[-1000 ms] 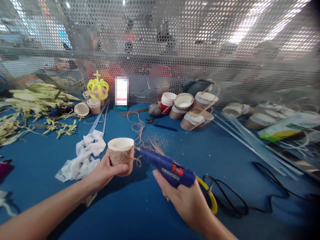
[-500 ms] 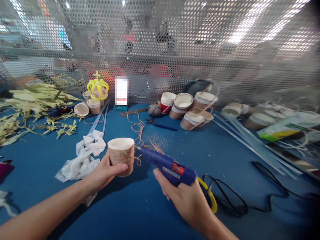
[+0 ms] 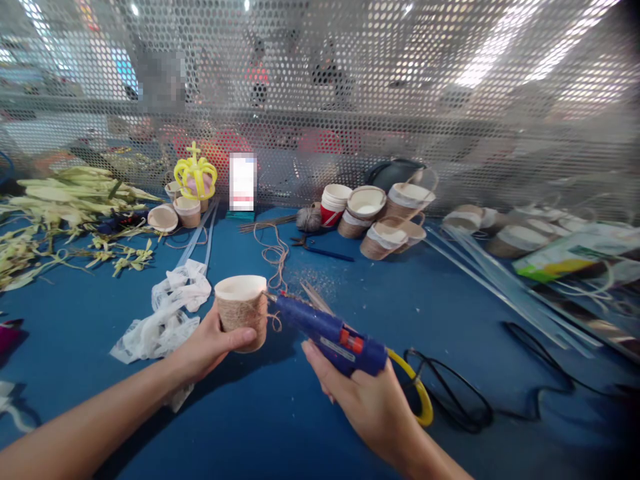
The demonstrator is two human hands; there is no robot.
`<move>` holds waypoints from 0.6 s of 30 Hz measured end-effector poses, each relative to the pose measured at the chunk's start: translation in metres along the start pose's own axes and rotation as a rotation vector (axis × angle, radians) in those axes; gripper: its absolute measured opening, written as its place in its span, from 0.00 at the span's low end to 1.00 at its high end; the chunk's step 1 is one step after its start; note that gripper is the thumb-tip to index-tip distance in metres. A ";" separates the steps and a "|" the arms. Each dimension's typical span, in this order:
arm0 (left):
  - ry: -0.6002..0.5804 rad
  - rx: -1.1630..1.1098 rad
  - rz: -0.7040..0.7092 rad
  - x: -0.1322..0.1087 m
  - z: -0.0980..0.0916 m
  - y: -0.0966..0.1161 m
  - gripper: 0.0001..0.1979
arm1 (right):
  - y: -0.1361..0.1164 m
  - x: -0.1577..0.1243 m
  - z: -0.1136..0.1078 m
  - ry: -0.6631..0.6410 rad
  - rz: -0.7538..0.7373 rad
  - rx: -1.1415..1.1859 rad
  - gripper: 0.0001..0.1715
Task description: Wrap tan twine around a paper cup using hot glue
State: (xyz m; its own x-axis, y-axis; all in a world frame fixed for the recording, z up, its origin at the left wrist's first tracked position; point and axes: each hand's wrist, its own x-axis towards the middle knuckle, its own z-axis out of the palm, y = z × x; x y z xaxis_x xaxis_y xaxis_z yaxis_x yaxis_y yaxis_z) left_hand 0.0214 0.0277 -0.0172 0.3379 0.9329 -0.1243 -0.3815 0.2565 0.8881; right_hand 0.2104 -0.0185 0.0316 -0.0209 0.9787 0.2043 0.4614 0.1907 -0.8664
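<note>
A paper cup (image 3: 241,313) wrapped in brown twine is gripped by my left hand (image 3: 220,343), its white rim uppermost and the thumb across its front. My right hand (image 3: 350,390) is closed round a blue glue gun (image 3: 325,327) with an orange part on its side. The gun's nozzle points left and is at the cup's upper right edge; whether it touches I cannot tell. A loose loop of twine (image 3: 275,323) hangs from the cup's right side.
White lace (image 3: 175,313) lies left of the cup. Twine-wrapped cups (image 3: 377,240), a ball of twine (image 3: 309,218) and pliers (image 3: 320,250) lie farther back. Clear glue sticks (image 3: 505,287) and a black cable (image 3: 450,393) are on the right. A perforated metal screen (image 3: 300,120) stands behind.
My right hand has shifted slightly left with the glue gun, bringing its nozzle a little nearer over the cup's edge. The cup has hardly moved in my left hand.
</note>
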 end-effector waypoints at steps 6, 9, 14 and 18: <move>-0.023 0.007 -0.009 -0.001 0.001 0.001 0.31 | 0.002 -0.001 0.000 -0.004 -0.010 0.001 0.08; -0.026 0.016 -0.006 -0.001 0.001 0.002 0.29 | 0.003 -0.001 0.001 -0.014 -0.001 0.005 0.07; -0.035 0.023 -0.001 0.000 0.001 0.001 0.29 | 0.004 -0.001 0.004 0.032 -0.021 0.051 0.09; -0.036 0.013 -0.002 0.000 0.001 0.001 0.29 | 0.002 -0.002 0.003 0.003 0.039 0.027 0.07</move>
State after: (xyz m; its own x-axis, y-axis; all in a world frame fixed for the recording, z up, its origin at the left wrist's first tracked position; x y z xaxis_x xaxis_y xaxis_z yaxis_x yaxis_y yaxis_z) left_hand 0.0219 0.0276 -0.0158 0.3691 0.9228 -0.1102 -0.3697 0.2546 0.8936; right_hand 0.2086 -0.0195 0.0277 -0.0010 0.9852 0.1711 0.4379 0.1543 -0.8857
